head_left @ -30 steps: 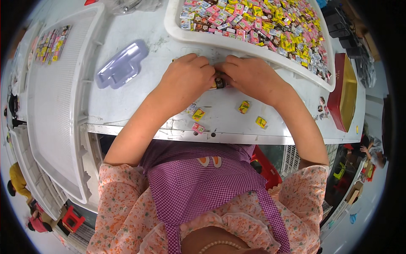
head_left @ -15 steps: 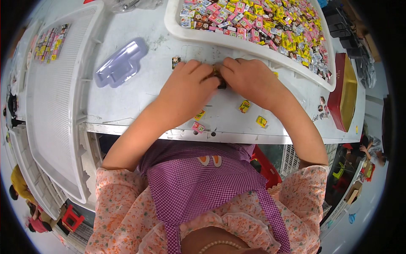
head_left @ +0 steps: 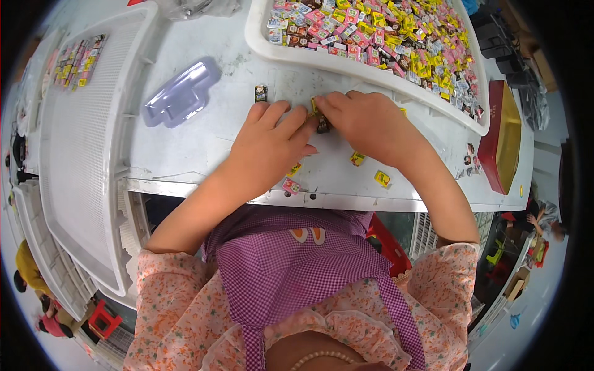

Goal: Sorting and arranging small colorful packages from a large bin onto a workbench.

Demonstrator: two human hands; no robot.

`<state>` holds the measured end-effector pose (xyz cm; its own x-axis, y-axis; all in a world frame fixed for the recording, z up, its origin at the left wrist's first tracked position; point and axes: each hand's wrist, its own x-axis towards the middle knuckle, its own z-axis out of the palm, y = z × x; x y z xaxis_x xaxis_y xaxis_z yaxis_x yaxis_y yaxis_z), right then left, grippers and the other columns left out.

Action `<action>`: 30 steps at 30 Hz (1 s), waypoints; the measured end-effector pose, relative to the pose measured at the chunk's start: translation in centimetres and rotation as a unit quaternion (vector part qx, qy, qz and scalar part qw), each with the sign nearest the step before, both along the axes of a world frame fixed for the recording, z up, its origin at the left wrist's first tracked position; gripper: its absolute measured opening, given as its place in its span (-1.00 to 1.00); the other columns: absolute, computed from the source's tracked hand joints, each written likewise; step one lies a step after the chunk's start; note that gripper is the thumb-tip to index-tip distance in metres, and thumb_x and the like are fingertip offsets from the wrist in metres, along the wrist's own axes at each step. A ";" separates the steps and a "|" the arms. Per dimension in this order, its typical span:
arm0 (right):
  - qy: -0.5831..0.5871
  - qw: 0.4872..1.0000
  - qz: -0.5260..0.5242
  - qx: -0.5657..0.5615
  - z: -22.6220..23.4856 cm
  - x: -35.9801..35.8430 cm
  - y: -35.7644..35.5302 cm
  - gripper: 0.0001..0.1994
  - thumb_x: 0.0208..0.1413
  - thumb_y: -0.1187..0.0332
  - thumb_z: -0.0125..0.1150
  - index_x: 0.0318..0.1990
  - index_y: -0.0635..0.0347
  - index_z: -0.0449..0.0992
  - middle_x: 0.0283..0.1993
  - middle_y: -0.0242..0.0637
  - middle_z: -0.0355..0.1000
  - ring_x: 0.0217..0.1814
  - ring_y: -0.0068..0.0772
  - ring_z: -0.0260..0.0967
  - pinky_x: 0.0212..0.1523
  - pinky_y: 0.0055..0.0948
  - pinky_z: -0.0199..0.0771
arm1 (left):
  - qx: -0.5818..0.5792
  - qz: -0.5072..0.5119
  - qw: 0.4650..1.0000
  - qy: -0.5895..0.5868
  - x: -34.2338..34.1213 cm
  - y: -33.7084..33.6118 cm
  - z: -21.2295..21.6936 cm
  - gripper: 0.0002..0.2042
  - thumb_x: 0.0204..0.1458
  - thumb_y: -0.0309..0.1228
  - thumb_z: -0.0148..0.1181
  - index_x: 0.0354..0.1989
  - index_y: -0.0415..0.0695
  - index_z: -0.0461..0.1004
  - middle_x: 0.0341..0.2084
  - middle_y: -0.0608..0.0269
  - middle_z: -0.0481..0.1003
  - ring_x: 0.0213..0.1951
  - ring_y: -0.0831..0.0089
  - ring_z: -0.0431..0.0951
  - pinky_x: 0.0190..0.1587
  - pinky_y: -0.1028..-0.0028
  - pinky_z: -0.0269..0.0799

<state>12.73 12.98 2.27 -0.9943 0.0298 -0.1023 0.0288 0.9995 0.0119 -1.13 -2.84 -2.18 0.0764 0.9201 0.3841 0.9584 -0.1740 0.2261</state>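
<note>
My left hand and my right hand meet over the white table just below the large tray. Between their fingertips are small box-shaped wrapped pieces: a dark brown piece and part of a yellow piece. Both hands have fingers curled against this little group, and they partly hide it. The left thumb sticks out toward me. Beyond the left fingers lies a loose black piece. Nearer the table edge are a pink piece and yellow pieces, one partly under my left hand.
A white tray heaped with wrapped pieces stands at the back. To the left are a clear plastic insert and a mesh tray holding a packed block of pieces. A red-and-gold box sits at the right. Other people are at both sides.
My left hand has shifted slightly nearer to me, its thumb now showing. More of the brown and yellow pieces is visible between my fingers. The view has moved a little.
</note>
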 end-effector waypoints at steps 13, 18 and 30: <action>0.018 1.000 -0.008 0.020 0.3 0.6 -0.4 -0.52 -0.08 0.48 0.13 0.11 0.13 0.40 -0.27 -0.34 0.38 -0.32 -0.34 0.43 -0.38 -0.42 0.48 | -0.004 -0.022 1.000 -0.019 0.7 0.0 -0.2 -0.54 -0.24 -0.22 0.35 -0.09 -0.04 0.50 0.03 0.32 0.36 0.10 0.25 0.26 0.07 0.25 0.20; 0.038 0.996 -0.001 0.084 -0.4 1.2 -0.9 -0.48 -0.10 0.45 0.15 0.13 0.18 0.38 -0.35 -0.37 0.35 -0.40 -0.45 0.39 -0.47 -0.51 0.44 | -0.006 -0.035 0.999 -0.028 0.8 -0.1 -0.4 -0.53 -0.20 -0.21 0.33 -0.09 -0.18 0.48 0.05 0.19 0.37 0.14 0.22 0.25 0.13 0.21 0.16; 0.007 0.998 -0.053 0.016 0.9 2.2 -0.2 -0.42 -0.09 0.49 0.14 0.21 0.11 0.30 -0.33 -0.33 0.38 -0.38 -0.33 0.43 -0.42 -0.43 0.45 | -0.051 -0.013 0.999 -0.001 0.9 -0.3 0.4 -0.54 -0.13 -0.16 0.29 -0.06 -0.12 0.47 0.07 0.20 0.38 0.19 0.19 0.23 0.21 0.13 0.11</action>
<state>14.89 12.77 3.19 -0.9866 0.1386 -0.0859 0.1354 0.9899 0.0419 -0.26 -3.13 -1.73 0.1005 0.9519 0.2894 0.9536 -0.1752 0.2450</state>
